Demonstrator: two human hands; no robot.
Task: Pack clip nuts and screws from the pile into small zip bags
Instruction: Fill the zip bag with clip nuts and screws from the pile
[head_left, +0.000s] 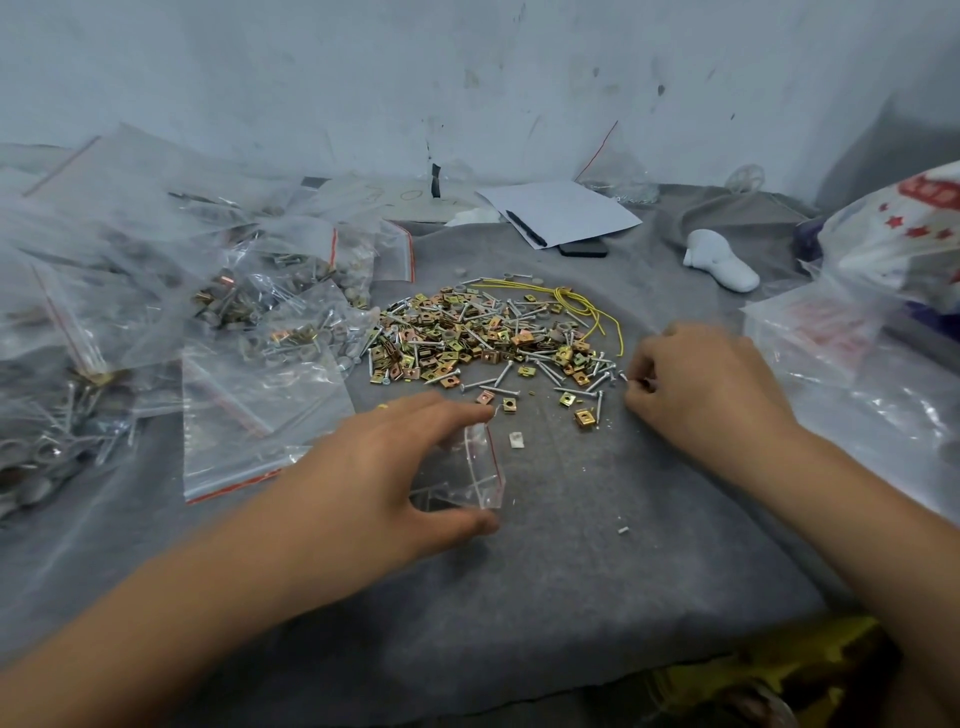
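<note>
At the pile's (488, 332) five o'clock edge, the right hand (696, 384) pinches screws. The left hand (395, 467) holds a bag (467, 467) open. Next, probably, drop them in.

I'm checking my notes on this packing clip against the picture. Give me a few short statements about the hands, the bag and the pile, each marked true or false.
1. The left hand holds a small clear zip bag. True.
2. The right hand lies flat and open on the grey felt mat. False: its fingers are curled, pinching at silver screws at the pile's edge.
3. The pile of brass-coloured clip nuts lies beyond both hands. True.
4. The filled clear bags are heaped on the person's right. False: they are on the left.
5. A yellow cord lies at the pile's far right. True.
</note>
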